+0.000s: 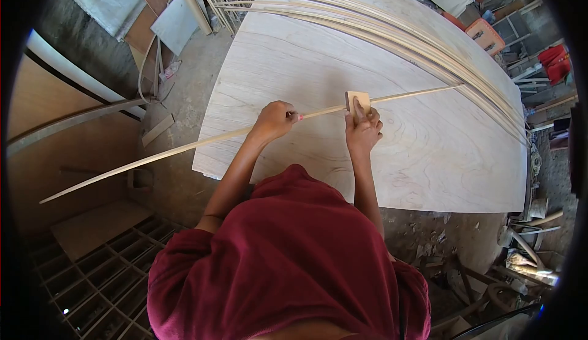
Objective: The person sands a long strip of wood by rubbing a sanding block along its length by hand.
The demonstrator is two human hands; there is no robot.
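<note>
A long, thin wooden strip (pixel 177 150) runs slantwise across me, its left end hanging past the board's edge and its right end reaching the other strips. My left hand (pixel 273 120) is closed around this strip near its middle. A small red spot shows by those fingertips. To the right, my right hand (pixel 364 133) grips a small, pale rectangular block (pixel 359 99) set against the strip, one finger lying along its face. Whether sandpaper covers the block's underside is hidden.
Beneath the strip lies a large plywood sheet (pixel 294 64). Several long wooden strips (pixel 392 34) are bunched along its far side. A metal grid (pixel 116 260) stands low at left, and wood scraps (pixel 527 260) litter the floor at right.
</note>
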